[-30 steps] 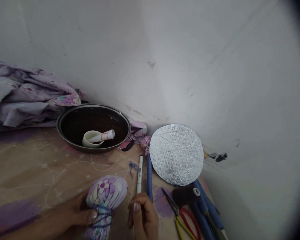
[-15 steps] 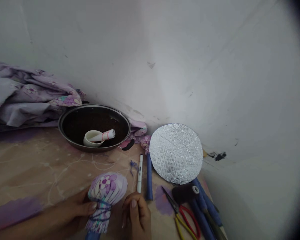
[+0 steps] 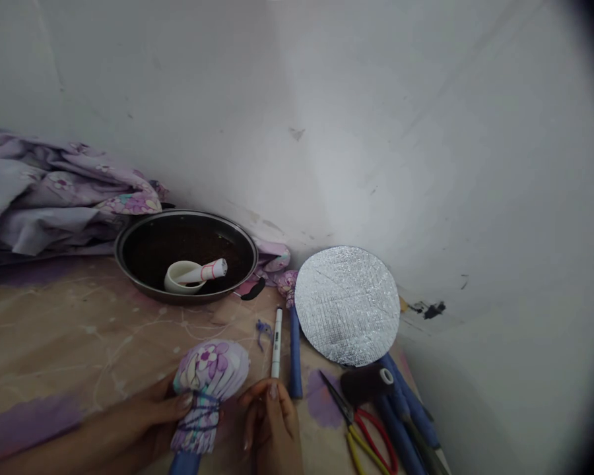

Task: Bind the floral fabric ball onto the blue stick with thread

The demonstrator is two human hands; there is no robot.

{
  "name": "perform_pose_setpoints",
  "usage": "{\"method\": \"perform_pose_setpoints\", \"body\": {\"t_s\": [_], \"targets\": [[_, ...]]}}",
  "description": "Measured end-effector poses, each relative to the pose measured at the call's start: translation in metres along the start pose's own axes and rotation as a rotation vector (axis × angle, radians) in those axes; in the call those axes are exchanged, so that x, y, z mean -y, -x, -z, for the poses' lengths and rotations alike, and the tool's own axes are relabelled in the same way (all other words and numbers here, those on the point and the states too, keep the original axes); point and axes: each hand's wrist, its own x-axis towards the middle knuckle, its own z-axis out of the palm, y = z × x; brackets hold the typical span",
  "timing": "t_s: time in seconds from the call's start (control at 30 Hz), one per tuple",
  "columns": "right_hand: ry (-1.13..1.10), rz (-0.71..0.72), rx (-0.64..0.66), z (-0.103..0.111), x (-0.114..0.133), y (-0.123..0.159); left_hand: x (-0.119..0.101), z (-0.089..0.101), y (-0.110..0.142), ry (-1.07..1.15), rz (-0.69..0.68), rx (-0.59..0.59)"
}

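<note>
My left hand (image 3: 171,409) is closed round the neck of a mallet-like stick with a floral cloth-covered head (image 3: 218,369). Purple flowers mark its rounded, pleated top, and dark blue cord (image 3: 205,414) crosses the gathered cloth below. A blue handle (image 3: 185,463) leaves the frame at the bottom. Just to the right, my right hand (image 3: 274,422) has thumb and forefinger pinched together; whatever they hold is too fine to make out. A white marker (image 3: 276,343) lies beyond those fingertips, beside a scrap of blue cord (image 3: 263,332).
A dark pan (image 3: 129,277) holds a white cup (image 3: 173,280) with a white cloth-wrapped stick (image 3: 208,270). Right of my hands lie scissors (image 3: 349,415), a dark thread spool (image 3: 363,384), blue sticks (image 3: 400,422) and a silver disc (image 3: 349,303). Floral fabric (image 3: 69,191) is heaped against the wall.
My right hand's fingers have shifted slightly, with the forefinger stretched further left toward the cloth head. The left hand keeps its hold, and fingertips now show at the neck's right side.
</note>
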Motion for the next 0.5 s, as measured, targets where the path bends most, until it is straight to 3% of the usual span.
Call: {"method": "perform_pose_setpoints", "body": {"t_s": [0.23,0.5], "targets": [[0.064,-0.017,0.11,0.009,0.012,-0.002,0.002,-0.001,0.001,0.031,-0.012,0.003],[0.163,0.036,-0.093,-0.012,0.023,0.012,0.002,0.008,-0.002,-0.017,-0.017,0.098]]}}
